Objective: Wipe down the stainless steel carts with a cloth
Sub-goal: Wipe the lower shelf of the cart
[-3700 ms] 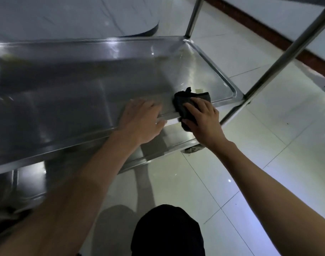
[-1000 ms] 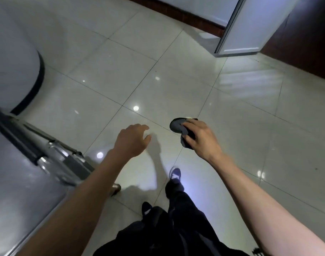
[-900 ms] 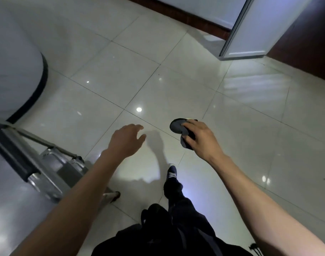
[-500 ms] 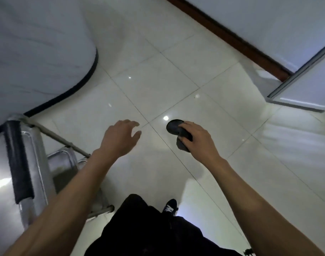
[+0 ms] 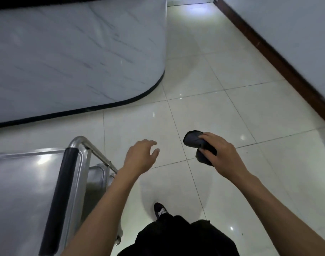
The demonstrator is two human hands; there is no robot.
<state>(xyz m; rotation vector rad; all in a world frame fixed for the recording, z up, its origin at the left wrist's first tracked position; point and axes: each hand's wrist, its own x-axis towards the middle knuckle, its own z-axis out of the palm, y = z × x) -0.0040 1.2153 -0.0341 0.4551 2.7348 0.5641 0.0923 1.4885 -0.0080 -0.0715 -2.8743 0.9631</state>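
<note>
Head view: the right hand [image 5: 219, 154] grips the bunched dark cloth [image 5: 194, 142] over bare floor, while the left hand [image 5: 141, 156] hangs loose and empty. No wiping now; the stainless steel cart [image 5: 28, 182] sits left of both hands, so the cloth must likely go back there.

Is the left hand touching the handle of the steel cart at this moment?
Apart. In the head view the left hand hangs open over the floor tiles, right of the cart handle, with bare floor visible between them.
</note>
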